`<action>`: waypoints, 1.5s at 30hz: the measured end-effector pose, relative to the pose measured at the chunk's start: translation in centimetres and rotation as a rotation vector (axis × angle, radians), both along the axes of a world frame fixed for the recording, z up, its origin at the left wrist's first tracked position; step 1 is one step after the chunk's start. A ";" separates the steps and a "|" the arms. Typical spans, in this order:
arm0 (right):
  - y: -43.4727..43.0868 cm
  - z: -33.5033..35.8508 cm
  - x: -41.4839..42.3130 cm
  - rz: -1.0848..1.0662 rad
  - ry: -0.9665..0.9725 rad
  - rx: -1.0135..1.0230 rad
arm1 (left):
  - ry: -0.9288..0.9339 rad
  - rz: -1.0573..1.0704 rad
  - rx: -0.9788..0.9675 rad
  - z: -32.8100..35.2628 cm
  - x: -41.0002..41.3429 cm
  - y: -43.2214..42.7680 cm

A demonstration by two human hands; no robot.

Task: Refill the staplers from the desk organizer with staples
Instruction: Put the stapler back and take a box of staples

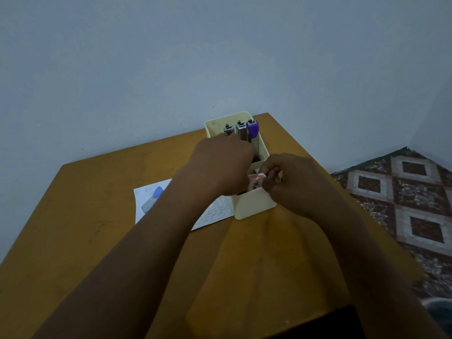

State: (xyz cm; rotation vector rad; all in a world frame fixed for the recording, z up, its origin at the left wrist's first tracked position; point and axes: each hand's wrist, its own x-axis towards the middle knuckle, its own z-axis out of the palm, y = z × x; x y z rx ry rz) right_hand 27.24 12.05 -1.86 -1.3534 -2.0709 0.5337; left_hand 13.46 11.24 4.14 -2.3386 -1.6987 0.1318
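A cream desk organizer [254, 204] stands on the wooden table [102, 236]. In its far compartment stand three staplers: two metal ones [229, 129] [241, 129] and a purple one [252, 127]. My left hand [220, 165] lies over the organizer's left side, fingers curled down inside; what they hold is hidden. My right hand [291, 182] pinches a small white and red staple box [256, 178] over the near compartment. A blue stapler [152, 199] lies on a sheet of paper to the left.
The white paper [212, 214] with writing lies left of the organizer, partly under my left arm. The table's right edge drops to a patterned tiled floor [415, 204]. A pale wall [220, 57] runs right behind the table.
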 end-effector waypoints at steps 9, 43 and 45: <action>-0.3 0.8 -0.4 -0.008 -0.055 -0.013 | -0.389 0.101 -0.028 1.8 -2.8 0.8; 0.1 -3.5 -14.7 0.033 0.877 -0.629 | -1.402 0.264 0.060 -8.9 -15.6 -4.4; 0.6 -3.7 -14.8 0.024 0.876 -0.629 | -1.414 0.253 0.031 -8.9 -15.8 -4.1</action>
